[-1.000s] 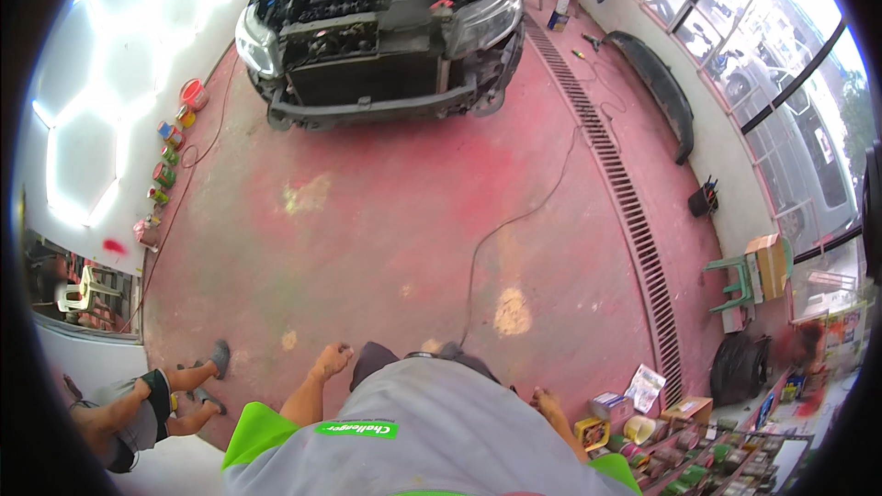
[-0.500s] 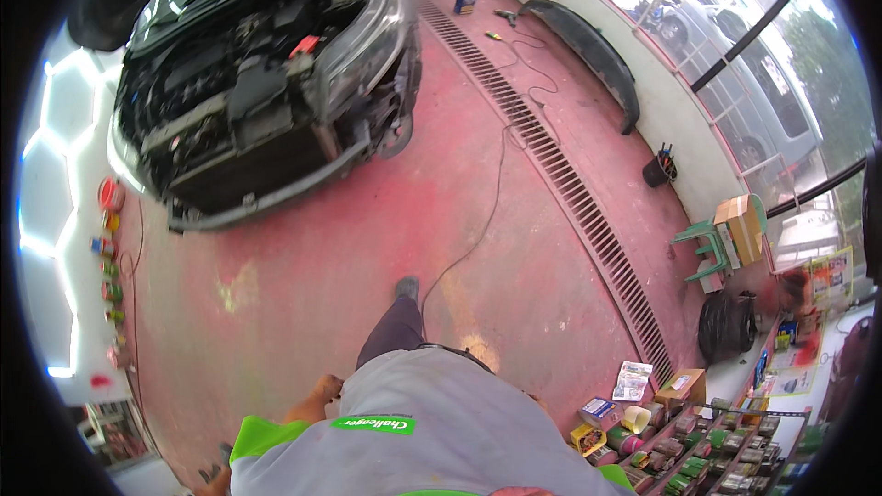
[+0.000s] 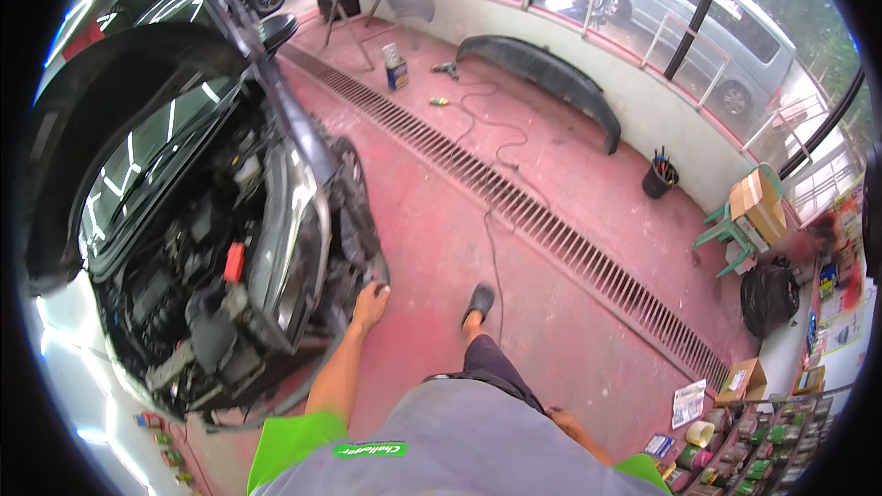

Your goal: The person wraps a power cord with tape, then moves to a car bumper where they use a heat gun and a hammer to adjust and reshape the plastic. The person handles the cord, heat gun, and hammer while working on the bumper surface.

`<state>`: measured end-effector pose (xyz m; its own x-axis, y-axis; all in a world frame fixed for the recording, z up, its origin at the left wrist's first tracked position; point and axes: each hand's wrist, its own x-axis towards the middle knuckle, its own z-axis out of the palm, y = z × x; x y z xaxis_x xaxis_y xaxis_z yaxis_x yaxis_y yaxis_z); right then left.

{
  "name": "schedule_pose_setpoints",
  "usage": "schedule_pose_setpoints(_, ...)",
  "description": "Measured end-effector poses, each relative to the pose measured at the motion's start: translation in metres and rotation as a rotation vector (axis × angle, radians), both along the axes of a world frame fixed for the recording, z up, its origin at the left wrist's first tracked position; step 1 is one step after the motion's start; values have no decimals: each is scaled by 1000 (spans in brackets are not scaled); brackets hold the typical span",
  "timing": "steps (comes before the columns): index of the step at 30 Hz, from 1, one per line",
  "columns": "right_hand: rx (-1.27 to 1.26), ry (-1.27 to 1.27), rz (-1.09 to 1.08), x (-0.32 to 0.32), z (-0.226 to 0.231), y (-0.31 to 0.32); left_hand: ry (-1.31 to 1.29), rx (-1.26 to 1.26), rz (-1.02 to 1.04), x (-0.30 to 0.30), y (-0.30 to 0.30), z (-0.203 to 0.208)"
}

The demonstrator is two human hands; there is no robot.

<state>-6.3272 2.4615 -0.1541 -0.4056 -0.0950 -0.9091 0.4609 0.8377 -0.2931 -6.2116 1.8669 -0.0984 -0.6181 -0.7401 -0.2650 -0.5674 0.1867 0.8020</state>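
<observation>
My left hand point(image 3: 370, 307) reaches forward beside the stripped front corner of a dark car point(image 3: 354, 253). Its fingers look curled, with a small dark spot at their tips; what they hold, if anything, is too small to name. Whether the hand touches the car I cannot tell. The car's hood stands raised over the engine bay, where a red part point(image 3: 234, 262) shows near the headlight point(image 3: 308, 262). By my right thigh hangs my right hand point(image 3: 562, 419), low and partly hidden, its fingers not clear.
A floor drain grate point(image 3: 514, 202) crosses the reddish floor. Beyond it lie a black bumper point(image 3: 542, 73), a power tool point(image 3: 446, 69) and a cable point(image 3: 496, 266). A tool bucket point(image 3: 660, 176), a green chair point(image 3: 717, 234) with boxes, and a rack of cans point(image 3: 763, 445) stand on the right.
My view has swung right and I have stepped nearer the car's front corner. My left arm has come forward from my side toward the car. My right hand now shows beside my thigh.
</observation>
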Motion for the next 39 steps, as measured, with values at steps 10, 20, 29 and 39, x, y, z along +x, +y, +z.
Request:
schedule_pose_setpoints(10,-75,189,-192,-353,19,-228,-552,680,334,-31,-19,-92)
schedule_pose_setpoints(20,-214,510,13,-655,-20,-482,-569,743,338,-257,-229,-169)
schedule_pose_setpoints(29,-83,41,-111,-706,-79,-643,-159,-156,174,-591,-676,-118)
schedule_pose_setpoints(39,-124,12,-40,-939,-87,-880,-22,-84,-48,-898,-862,-40)
